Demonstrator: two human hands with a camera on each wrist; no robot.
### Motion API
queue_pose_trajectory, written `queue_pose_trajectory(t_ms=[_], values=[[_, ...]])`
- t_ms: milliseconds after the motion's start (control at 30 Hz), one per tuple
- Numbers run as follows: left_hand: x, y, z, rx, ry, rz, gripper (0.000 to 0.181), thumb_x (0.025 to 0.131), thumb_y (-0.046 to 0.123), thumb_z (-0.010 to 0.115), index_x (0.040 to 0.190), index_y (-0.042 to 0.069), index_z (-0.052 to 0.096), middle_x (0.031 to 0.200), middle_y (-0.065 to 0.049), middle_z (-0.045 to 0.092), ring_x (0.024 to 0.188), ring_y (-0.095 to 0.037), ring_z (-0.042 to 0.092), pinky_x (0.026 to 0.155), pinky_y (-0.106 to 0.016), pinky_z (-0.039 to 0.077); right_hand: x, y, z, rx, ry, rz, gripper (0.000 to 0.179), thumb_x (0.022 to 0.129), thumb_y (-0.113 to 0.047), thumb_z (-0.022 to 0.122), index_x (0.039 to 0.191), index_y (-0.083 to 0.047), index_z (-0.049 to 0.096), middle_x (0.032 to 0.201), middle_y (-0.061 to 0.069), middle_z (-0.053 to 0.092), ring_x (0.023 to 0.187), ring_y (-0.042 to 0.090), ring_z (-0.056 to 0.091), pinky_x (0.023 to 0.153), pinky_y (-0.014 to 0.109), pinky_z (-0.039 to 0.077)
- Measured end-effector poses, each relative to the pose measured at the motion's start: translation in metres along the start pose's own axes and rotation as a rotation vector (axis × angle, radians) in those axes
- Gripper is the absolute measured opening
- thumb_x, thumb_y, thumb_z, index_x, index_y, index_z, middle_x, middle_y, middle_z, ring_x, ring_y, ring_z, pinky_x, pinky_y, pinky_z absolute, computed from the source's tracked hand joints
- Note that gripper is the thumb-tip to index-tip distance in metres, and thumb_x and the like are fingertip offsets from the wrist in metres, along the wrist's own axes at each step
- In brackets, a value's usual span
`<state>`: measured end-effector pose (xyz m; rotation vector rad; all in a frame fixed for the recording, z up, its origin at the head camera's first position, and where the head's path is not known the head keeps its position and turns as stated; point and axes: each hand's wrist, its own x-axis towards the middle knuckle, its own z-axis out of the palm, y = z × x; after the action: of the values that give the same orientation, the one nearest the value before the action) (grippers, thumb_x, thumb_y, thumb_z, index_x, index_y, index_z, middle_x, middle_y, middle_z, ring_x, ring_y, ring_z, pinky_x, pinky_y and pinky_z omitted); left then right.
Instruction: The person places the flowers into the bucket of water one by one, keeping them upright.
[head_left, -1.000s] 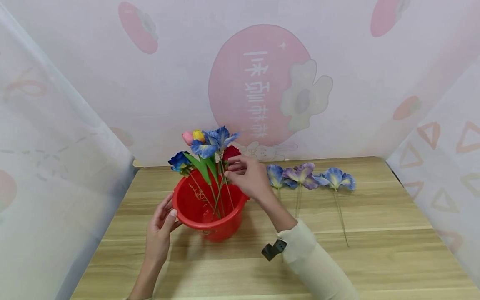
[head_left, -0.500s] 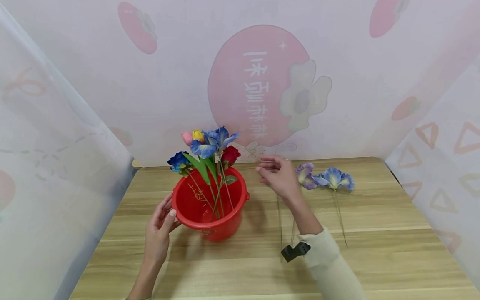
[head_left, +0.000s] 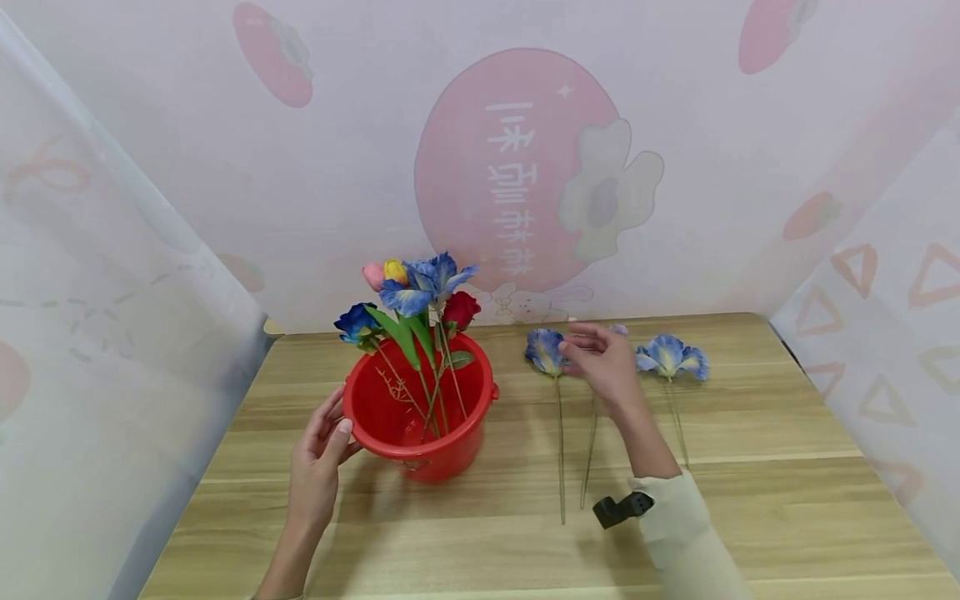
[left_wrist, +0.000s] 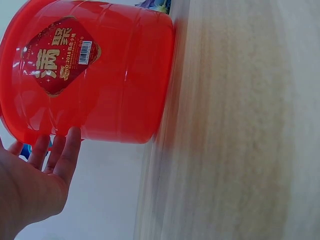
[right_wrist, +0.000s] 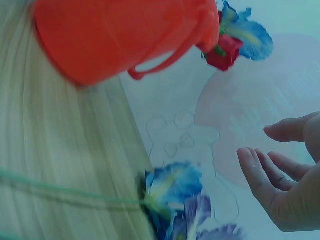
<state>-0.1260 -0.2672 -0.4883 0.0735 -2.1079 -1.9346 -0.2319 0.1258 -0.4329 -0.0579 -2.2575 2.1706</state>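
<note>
A red plastic bucket (head_left: 420, 454) stands left of the table's middle. Out of it rise a blue iris (head_left: 429, 283), a red rose (head_left: 461, 310), a blue rose (head_left: 357, 323) and pink and yellow tulips (head_left: 395, 270). My left hand (head_left: 317, 467) touches the bucket's left side with fairly straight fingers, also seen on the bucket wall (left_wrist: 120, 100) in the left wrist view. My right hand (head_left: 606, 367), thumb and fingers apart and holding nothing, hovers over a purple iris (right_wrist: 197, 215), largely hidden by it in the head view. Beside it lies a blue iris (head_left: 546, 352).
Farther right on the wooden table (head_left: 780, 433) lies another blue iris (head_left: 670, 357), its stem partly behind the right forearm. A printed pale curtain (head_left: 322, 200) borders the table at the back and both sides. The bucket's handle (right_wrist: 175, 55) hangs on its right side.
My right hand has moved right from the flowers in the bucket to above the flowers lying on the table. The left hand and the bucket have stayed in place.
</note>
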Motion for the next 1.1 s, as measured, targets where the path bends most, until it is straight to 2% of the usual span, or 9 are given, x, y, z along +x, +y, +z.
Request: queue_pose_trajectory(t_ms=[200,367,467,567,700,833,1100], values=[[0.0,0.0,0.0,0.007,0.004,-0.004,0.049,0.113,0.02,0.055,0.162,0.017,0.048,0.149,0.005,0.062,0.124,-0.004,0.069,0.09,-0.021,0.064,-0.002,0.009,-0.015,-0.021,0.014,0.029,0.047,0.101,-0.006,0.071,0.145,0.006,0.059,0.126,0.02,0.069,0.095,0.005,0.073,0.086,0.029,0.067],[-0.001,0.0,0.0,0.004,0.002,-0.003,0.049,0.113,0.019,0.055,0.162,0.016,0.048,0.15,0.004,0.062,0.124,-0.004,0.069,0.09,-0.021,0.064,-0.001,0.025,-0.02,-0.059,0.009,0.103,0.048,0.102,-0.009,0.069,0.147,0.005,0.059,0.126,0.019,0.071,0.097,0.011,0.076,0.091,0.034,0.067],[-0.001,0.0,0.0,0.004,0.001,-0.003,0.049,0.113,0.02,0.055,0.162,0.017,0.048,0.15,0.004,0.062,0.124,-0.004,0.07,0.09,-0.021,0.064,0.001,0.038,-0.02,-0.078,-0.003,0.139,0.049,0.102,-0.01,0.069,0.148,0.003,0.059,0.13,0.025,0.07,0.104,0.021,0.078,0.093,0.037,0.067],[-0.002,-0.001,0.0,0.0,-0.001,-0.001,0.049,0.113,0.02,0.055,0.162,0.016,0.048,0.15,0.003,0.062,0.123,-0.005,0.07,0.09,-0.022,0.064,0.003,0.05,-0.017,-0.089,-0.021,0.142,0.049,0.1,-0.008,0.071,0.146,0.007,0.059,0.133,0.031,0.069,0.108,0.031,0.078,0.09,0.039,0.067],[-0.001,-0.001,0.001,-0.003,-0.002,-0.003,0.049,0.113,0.02,0.055,0.162,0.017,0.048,0.149,0.003,0.062,0.123,-0.006,0.07,0.09,-0.022,0.064,0.003,0.063,-0.014,-0.084,-0.033,0.166,0.048,0.1,-0.007,0.072,0.144,0.008,0.059,0.135,0.033,0.068,0.105,0.033,0.079,0.089,0.04,0.068],[-0.001,-0.001,0.001,-0.007,-0.003,-0.005,0.049,0.113,0.019,0.055,0.162,0.017,0.048,0.149,0.004,0.063,0.123,-0.006,0.07,0.089,-0.022,0.064,0.002,0.072,-0.011,-0.049,-0.034,0.224,0.047,0.101,-0.005,0.07,0.145,0.006,0.06,0.137,0.031,0.067,0.11,0.034,0.077,0.092,0.04,0.067],[0.0,0.0,0.0,-0.009,0.003,-0.007,0.049,0.113,0.019,0.054,0.162,0.017,0.048,0.147,0.005,0.063,0.122,-0.007,0.07,0.089,-0.022,0.064,0.001,0.083,-0.005,-0.078,-0.071,0.218,0.045,0.101,-0.005,0.07,0.144,0.006,0.061,0.133,0.031,0.069,0.111,0.036,0.078,0.087,0.038,0.068]])
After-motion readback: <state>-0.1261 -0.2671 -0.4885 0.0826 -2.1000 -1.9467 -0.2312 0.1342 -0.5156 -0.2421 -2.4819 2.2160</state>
